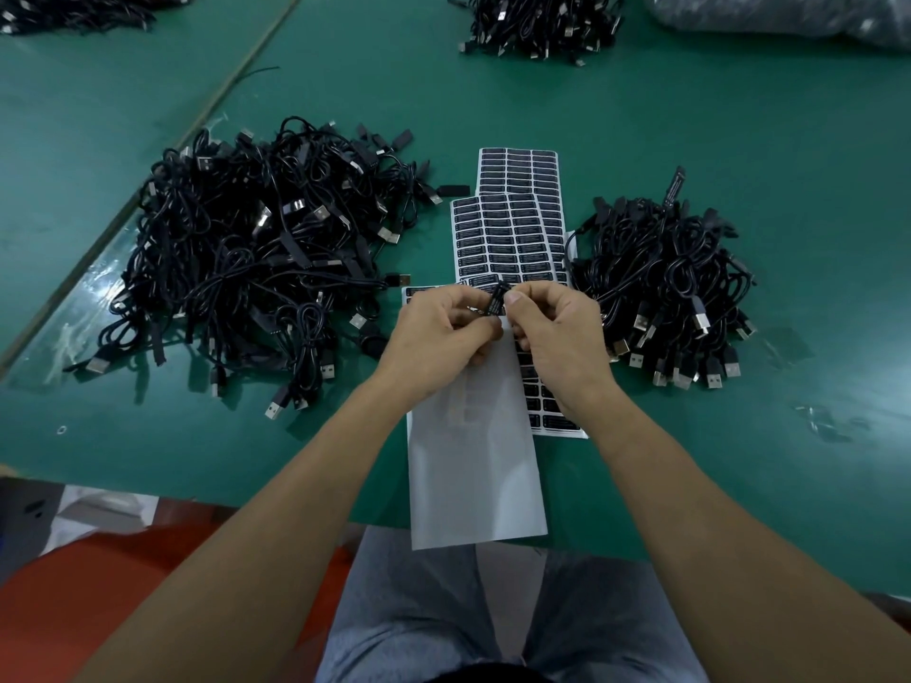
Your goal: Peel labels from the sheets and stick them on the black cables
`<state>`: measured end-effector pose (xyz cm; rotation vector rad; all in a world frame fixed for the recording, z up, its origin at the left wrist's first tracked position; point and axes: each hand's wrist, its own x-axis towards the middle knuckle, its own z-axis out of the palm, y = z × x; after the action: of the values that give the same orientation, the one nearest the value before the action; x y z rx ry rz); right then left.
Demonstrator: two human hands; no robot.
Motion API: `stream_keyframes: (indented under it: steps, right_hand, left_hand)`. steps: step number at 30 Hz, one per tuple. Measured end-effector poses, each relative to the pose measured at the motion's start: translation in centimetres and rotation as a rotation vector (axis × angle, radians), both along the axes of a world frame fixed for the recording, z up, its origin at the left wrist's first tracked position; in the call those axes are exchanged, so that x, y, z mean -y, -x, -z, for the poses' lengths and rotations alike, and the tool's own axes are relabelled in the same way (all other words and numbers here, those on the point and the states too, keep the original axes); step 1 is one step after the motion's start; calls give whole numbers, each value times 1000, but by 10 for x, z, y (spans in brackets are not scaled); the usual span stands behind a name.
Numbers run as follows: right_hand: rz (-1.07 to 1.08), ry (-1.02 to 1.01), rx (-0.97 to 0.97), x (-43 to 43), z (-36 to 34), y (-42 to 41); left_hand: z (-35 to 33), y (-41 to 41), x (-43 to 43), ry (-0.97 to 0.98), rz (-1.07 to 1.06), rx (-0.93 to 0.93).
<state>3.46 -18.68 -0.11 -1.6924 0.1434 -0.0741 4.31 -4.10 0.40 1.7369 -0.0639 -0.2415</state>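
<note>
Pinching a black label between both grips, the left hand and right hand (fingers closed) hover above the label sheets on the desk.

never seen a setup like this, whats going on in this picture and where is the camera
There is no machine here. One camera, worn on a person's head, looks down at their bare arms and lap. On the green table lie heaps of black cables: a large pile on the left and a smaller pile on the right. Between them are label sheets of small black stickers, plus a mostly emptied sheet. The left hand and right hand together pinch one black label, apparently wrapping it on something hidden by the fingers.
</note>
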Motion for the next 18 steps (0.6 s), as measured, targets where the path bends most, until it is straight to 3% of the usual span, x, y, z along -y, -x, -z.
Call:
stream_keyframes:
  steps: [9, 18]
  right_hand:
    - [6, 16, 38, -1, 1, 1]
    - [144, -43, 24, 0, 3, 2]
  left_hand:
    - [-1, 2, 2, -8, 0, 21]
    - [-3, 1, 2, -24, -6, 28]
